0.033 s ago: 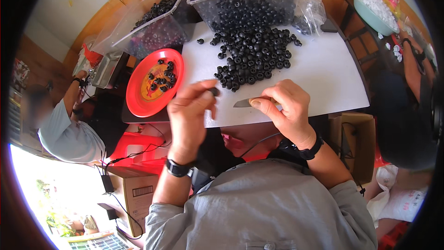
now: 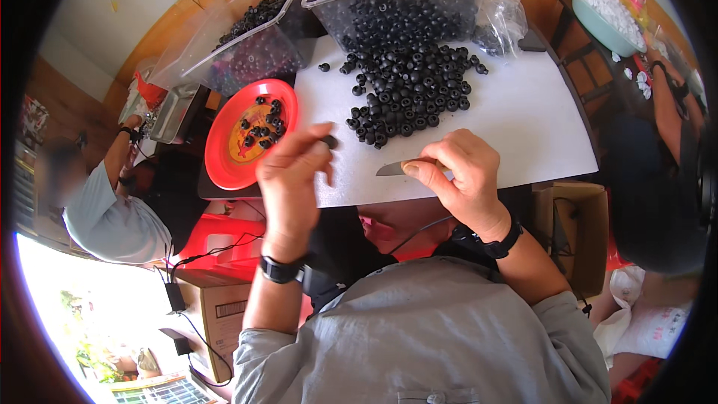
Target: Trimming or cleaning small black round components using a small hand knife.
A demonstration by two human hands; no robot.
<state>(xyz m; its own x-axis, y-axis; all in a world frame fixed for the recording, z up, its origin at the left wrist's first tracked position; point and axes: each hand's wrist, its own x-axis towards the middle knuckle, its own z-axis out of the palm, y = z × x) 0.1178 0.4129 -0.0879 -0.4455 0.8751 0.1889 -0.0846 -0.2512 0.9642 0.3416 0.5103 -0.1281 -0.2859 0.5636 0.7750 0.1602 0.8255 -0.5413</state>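
Note:
My left hand (image 2: pixel 290 176) hangs over the table's front left, near the red plate. Between its thumb and fingers is a small round black part (image 2: pixel 329 141). My right hand (image 2: pixel 465 172), closed around the handle, holds a small knife (image 2: pixel 390 169) with its blade pointing left, above the white tabletop (image 2: pixel 523 131). Behind both hands lies a loose heap of similar black parts (image 2: pixel 411 90), several with a hole showing. Several more lie in the red plate (image 2: pixel 212 142), which has a yellow printed middle.
At the back stand a large clear bin (image 2: pixel 396 11) full of black parts and a second clear bin (image 2: pixel 217 60). A plastic bag (image 2: pixel 499 19) leans beside them. A co-worker (image 2: pixel 116 202) sits left; another person's arm (image 2: pixel 666 97) is at right near a green basin (image 2: pixel 607 22) of white pieces.
My left hand has moved a little to the left, toward the red plate, carrying the black part. The right hand and knife are almost unmoved.

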